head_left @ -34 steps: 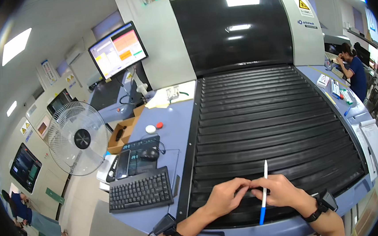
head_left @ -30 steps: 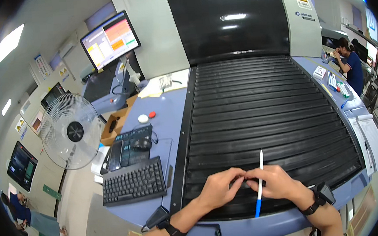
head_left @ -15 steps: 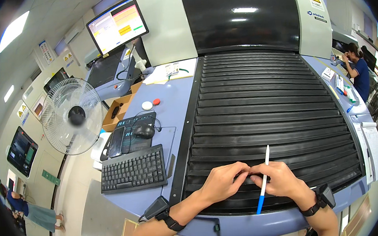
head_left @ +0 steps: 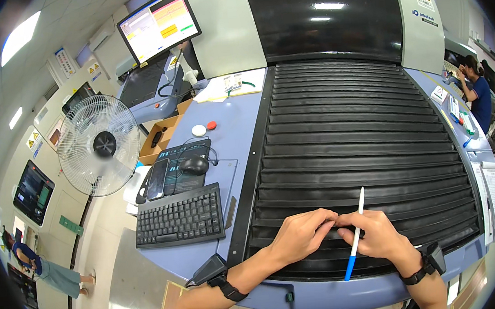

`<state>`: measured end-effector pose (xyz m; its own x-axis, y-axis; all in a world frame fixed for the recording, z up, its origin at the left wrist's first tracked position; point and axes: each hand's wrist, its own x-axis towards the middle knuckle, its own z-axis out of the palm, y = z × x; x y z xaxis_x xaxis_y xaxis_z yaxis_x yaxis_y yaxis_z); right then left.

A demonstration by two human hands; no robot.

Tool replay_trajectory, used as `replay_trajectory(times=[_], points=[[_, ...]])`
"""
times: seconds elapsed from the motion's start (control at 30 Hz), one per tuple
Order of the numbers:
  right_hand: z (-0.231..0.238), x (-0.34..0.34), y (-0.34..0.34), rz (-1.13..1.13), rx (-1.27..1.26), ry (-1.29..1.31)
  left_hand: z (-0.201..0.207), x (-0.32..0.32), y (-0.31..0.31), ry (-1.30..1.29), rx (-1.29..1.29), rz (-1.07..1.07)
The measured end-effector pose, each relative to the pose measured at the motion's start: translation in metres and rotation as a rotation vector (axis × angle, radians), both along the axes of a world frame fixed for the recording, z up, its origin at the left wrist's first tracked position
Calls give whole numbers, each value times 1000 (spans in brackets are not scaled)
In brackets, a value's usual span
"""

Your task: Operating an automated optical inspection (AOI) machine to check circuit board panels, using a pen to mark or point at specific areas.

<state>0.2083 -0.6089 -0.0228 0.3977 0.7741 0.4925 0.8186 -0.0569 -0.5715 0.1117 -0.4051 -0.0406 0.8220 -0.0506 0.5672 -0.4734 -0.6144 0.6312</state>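
Note:
A slim white pen with a blue end (head_left: 355, 243) slants across my right hand (head_left: 376, 234), which is closed on it. The white tip points away from me, and the blue end reaches back toward the blue front edge. My left hand (head_left: 303, 235) is also closed, its thumb and fingertips pinched against those of my right hand. Whatever is between the fingertips, if anything, is too small or hidden to make out. Both hands are over the near part of a black ribbed bellows cover (head_left: 357, 146). Each wrist wears a black strap with a small box.
A black keyboard (head_left: 180, 218), mouse (head_left: 194, 165) and phone (head_left: 157, 179) lie on the left ledge, beyond them a white cap (head_left: 198, 130) and a red cap (head_left: 211, 125). A monitor (head_left: 159, 25) and fan (head_left: 104, 145) stand left. Papers (head_left: 494, 199) hang right. Two people are farther off.
The view has shifted slightly, so the machine and desk items sit a little differently in the picture. My hands keep nearly the same pose, with the pen still in my right hand.

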Motion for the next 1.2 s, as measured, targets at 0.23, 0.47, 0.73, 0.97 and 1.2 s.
replay_trajectory(times=[0.23,0.47,0.73,0.97,1.2], points=[[-1,0,-1,6,-5,-8,1,-2,0,58,-6,3],[5,-4,-3,-11,-73,42,-2,0,1,48,-16,38],[2,0,0,11,5,-9,0,-1,2,107,-42,13],[3,-4,0,10,26,4,0,-4,1,47,-21,27],[3,0,-3,3,-37,36,-2,0,0,71,-42,28]])
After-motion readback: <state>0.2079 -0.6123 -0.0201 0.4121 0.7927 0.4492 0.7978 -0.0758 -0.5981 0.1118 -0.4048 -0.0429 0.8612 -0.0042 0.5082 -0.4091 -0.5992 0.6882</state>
